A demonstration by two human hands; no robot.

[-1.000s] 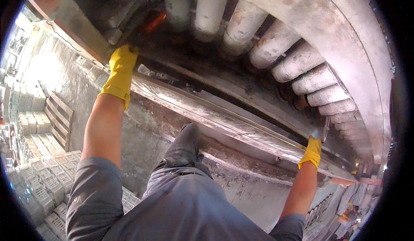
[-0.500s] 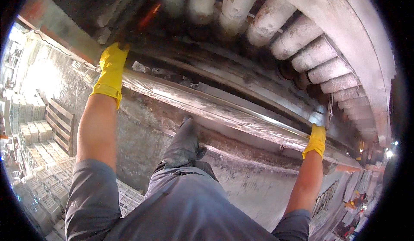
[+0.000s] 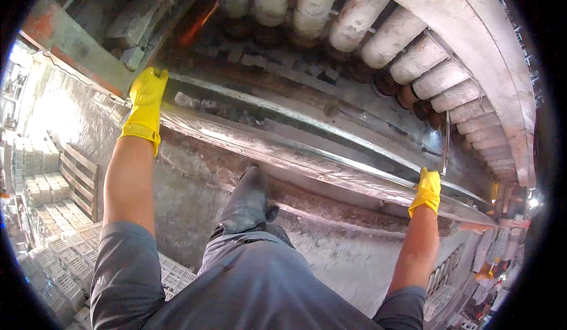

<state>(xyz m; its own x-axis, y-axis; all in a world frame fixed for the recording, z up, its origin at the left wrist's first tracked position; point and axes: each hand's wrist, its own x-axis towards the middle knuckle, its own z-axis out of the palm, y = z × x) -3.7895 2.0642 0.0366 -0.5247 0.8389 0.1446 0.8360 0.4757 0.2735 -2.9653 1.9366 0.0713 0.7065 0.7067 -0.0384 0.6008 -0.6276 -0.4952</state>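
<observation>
Both my hands wear yellow rubber gloves. My left hand is closed at the left end of a long metal panel along the front of a large machine. My right hand is closed on the same panel's edge farther right. The fingertips of both hands are hidden behind the gloves. Just under the panel runs a pale, shiny, scuffed beam. A thin upright metal rod stands beside my right glove.
A row of thick, dirty white cylinders curves under a pale rounded frame. To the left, a wooden pallet stands near stacked white slotted blocks. My leg is by a ledge below the beam.
The panel has shifted, and its upper edge now shows as a bright line with more of the dark interior visible. Both hands have moved slightly left, still closed on it.
</observation>
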